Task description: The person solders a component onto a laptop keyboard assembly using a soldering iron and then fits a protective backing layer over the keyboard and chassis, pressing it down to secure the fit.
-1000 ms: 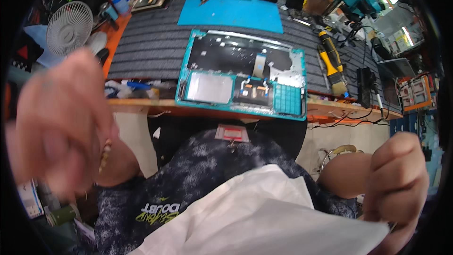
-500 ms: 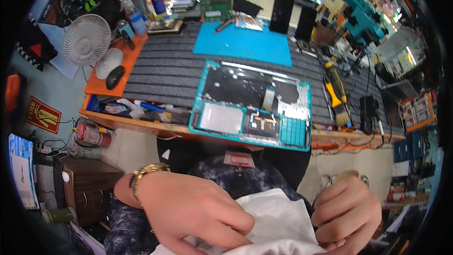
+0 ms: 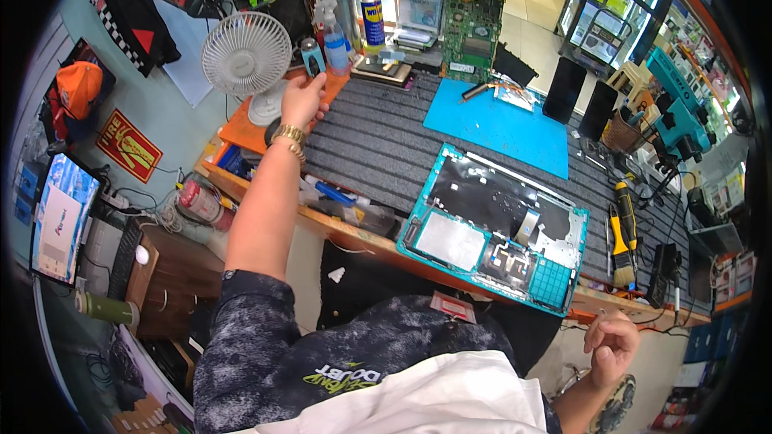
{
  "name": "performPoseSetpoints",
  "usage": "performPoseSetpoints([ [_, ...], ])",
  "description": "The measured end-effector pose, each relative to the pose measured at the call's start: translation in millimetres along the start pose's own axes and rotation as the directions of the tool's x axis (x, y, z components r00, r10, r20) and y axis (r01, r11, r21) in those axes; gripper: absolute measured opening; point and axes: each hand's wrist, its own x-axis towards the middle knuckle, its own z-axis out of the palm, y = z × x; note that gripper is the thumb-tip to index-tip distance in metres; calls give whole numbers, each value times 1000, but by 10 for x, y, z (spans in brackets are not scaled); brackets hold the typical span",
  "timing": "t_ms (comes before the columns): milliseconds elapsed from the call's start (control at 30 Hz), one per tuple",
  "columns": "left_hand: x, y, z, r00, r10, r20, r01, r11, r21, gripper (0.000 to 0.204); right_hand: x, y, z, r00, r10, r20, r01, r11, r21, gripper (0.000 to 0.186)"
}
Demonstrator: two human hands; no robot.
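My left hand [image 3: 304, 102], a gold watch [image 3: 288, 138] on its wrist, reaches over the bench's left side. Its fingers stretch toward a small blue-and-grey container [image 3: 311, 56] beside the fan; whether they touch it I cannot tell. My right hand [image 3: 613, 344] hovers off the bench's front edge, fingers curled in a pinch; whatever they may hold is too small to make out. Between the hands, a teal laptop chassis [image 3: 454, 241] lies with its inside up, overhanging the front edge. A white cloth [image 3: 434, 394] drapes over my lap, untouched by either hand.
A white fan [image 3: 247, 55], spray bottle [image 3: 334, 40] and spray can [image 3: 372, 18] stand at the far left. Behind the chassis are a blue mat [image 3: 498, 124] and green circuit board [image 3: 472, 36]. Yellow-black tools [image 3: 619, 233] lie right. An open drawer [image 3: 346, 201] juts out in front.
Both hands have left the white cloth. My left hand has gone forward and left toward the fan, while my right hand stays at the right. The view has shifted left.
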Motion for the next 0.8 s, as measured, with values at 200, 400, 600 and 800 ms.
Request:
performPoseSetpoints([
  [200, 936, -289, 430, 992, -102, -72, 108, 990, 87, 27, -29, -99, -6, 999, 43, -16, -45, 990, -132, 43],
  [400, 1163, -427, 242, 983, 128, -133, -79, 943, 325, 43, 37, -78, -119, 997, 79, -22, -81, 984, -156, 41],
  [600, -481, 4, 482, 741, 604, 292, -669, 702, 245, 34, 33, 598, -552, 942, 126, -310, -222, 929, -295, 21],
  [800, -2886, 729, 651, 479, 511, 714, -436, 844, -311, 28, 360, 1542, -751, 883, 107, -457, -229, 948, -222, 19],
])
